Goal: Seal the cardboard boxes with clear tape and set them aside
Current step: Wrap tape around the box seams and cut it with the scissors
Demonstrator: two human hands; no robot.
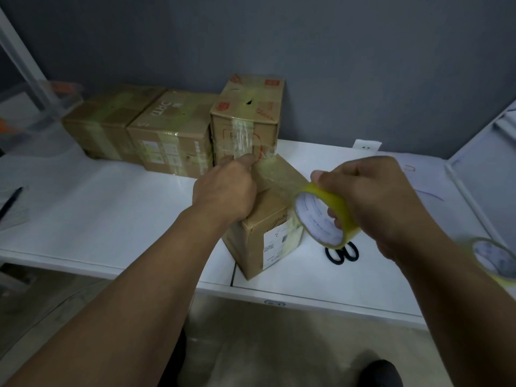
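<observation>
Three boxes [170, 129] stand far left behind the near box [268, 216] — left hand [226, 188] pinches tape, right hand [371, 202] grips the roll [325, 216], scissors [342, 252] just beyond.

The cardboard box [268, 219] is showing matt brown board under glossy clear tape, with a paper label. The tape roll [325, 216] is looking like shiny yellowish plastic film. The table [111, 208] is gleaming smooth white; the scissors [342, 252] handles are showing black plastic.

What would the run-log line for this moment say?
left hand: presses tape end on box | right hand: holds tape roll | scissors: idle
</observation>
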